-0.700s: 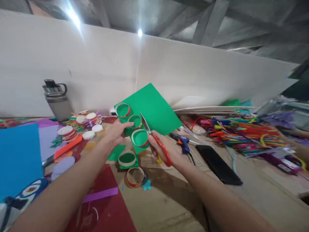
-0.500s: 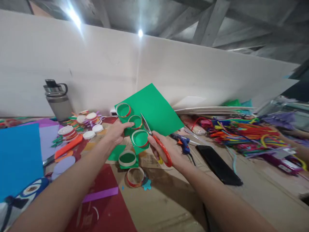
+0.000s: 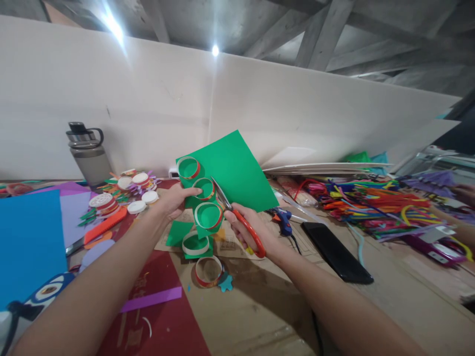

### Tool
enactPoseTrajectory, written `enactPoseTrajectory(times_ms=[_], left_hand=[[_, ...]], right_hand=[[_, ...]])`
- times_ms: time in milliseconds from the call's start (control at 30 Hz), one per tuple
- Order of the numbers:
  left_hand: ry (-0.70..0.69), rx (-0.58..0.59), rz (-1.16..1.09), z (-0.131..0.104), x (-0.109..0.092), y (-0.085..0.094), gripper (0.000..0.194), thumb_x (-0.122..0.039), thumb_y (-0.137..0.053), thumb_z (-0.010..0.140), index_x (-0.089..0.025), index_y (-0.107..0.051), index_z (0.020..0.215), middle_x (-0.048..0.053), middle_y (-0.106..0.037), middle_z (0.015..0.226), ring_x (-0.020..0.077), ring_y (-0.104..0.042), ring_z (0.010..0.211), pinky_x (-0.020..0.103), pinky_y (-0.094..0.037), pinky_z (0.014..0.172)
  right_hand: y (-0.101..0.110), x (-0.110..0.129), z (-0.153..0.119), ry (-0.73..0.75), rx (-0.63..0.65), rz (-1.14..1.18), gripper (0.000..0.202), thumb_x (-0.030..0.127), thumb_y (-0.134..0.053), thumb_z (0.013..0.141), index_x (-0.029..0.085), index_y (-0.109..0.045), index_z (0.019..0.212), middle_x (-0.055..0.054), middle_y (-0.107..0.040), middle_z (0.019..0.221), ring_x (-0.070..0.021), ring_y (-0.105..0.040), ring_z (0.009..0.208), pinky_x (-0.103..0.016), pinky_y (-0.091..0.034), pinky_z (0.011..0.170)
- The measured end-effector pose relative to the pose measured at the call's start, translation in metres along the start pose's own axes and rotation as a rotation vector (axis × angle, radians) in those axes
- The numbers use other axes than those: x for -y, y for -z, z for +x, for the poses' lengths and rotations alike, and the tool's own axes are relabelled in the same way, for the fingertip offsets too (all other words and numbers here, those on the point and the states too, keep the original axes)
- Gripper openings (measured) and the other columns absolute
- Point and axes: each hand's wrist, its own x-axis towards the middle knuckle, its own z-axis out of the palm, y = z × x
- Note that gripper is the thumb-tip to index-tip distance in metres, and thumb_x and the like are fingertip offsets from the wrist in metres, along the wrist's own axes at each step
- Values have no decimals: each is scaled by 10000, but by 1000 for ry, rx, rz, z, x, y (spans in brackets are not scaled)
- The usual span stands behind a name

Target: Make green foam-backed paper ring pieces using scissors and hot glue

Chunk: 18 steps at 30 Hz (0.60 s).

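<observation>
A green sheet [image 3: 241, 170] is held up off the table, with three cardboard rings on it along its left side. My left hand [image 3: 177, 200] grips the sheet's left edge, its thumb at the middle ring [image 3: 204, 189]. My right hand [image 3: 249, 228] is closed on the handles of red-handled scissors [image 3: 221, 196], whose blades lie over the sheet beside the middle and lower rings. Below on the table is another ring [image 3: 195, 244] on a green piece, and a bare ring [image 3: 208, 271] next to a blue star shape.
A black phone [image 3: 336, 252] and a blue glue gun [image 3: 284, 222] lie right of my right hand. Colourful pipe cleaners [image 3: 378, 202] are heaped at the right, near another person's hand. A bottle [image 3: 90, 158] and an orange cutter [image 3: 106, 227] are at the left.
The green sheet and its rings have shifted slightly left and tilted. The scissors have moved a little left and their blades look closer together.
</observation>
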Motion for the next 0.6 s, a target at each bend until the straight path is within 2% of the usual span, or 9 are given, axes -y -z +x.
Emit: enactPoseTrajectory(times_ms=[200, 467, 600], left_hand=[[-2, -1, 23, 0, 1, 1, 389, -142, -813, 593, -109, -704, 965, 114, -757, 942, 237, -722, 816, 357, -581, 798], [46, 58, 45, 0, -3, 11, 353, -132, -798, 620, -127, -709, 961, 105, -757, 963, 234, -724, 830, 341, -591, 783], [48, -2, 11, 0, -4, 11, 321, -160, -800, 636, -126, -717, 945, 109, -762, 927, 220, -724, 772, 318, -599, 724]], right_hand=[[-3, 2, -2, -72, 1, 33, 320, 525, -535, 849, 256, -369, 797, 90, -390, 576, -77, -364, 380, -184, -309, 308], [-4, 9, -4, -178, 18, 68, 311, 512, -558, 820, 258, -380, 801, 85, -381, 574, -81, -355, 389, -184, -299, 304], [-5, 9, -4, -190, 36, 72, 320, 527, -555, 819, 259, -380, 804, 87, -375, 567, -86, -361, 392, -187, -319, 298]])
